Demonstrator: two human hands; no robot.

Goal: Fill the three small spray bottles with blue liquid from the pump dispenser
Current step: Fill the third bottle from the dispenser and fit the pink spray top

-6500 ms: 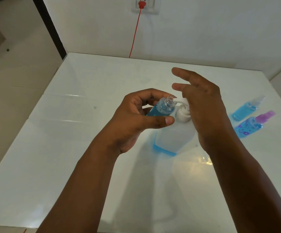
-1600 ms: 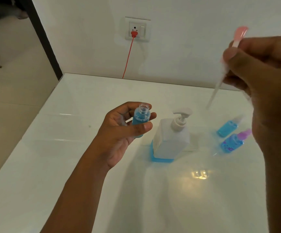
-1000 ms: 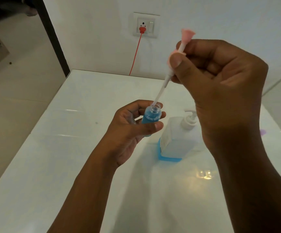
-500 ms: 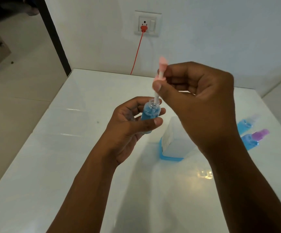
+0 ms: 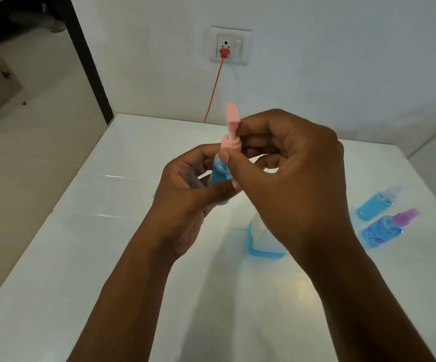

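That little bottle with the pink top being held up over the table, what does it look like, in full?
The small spray bottle is clear plastic, by the look of it, and holds blue liquid with bubbles near the top. A pink spray top sits on its neck: a round collar, a thin white stem, a flat pink head. It stands roughly upright, above the white table. The left hand grips its body, hiding the lower part; the right hand pinches the collar between thumb and fingers.

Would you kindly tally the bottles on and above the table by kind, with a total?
Small spray bottles: 3 (one with a pink spray head in the hands, one clear-capped and one purple-capped lying on the table)
Pump dispensers: 1, mostly hidden behind the right hand
Total: 4
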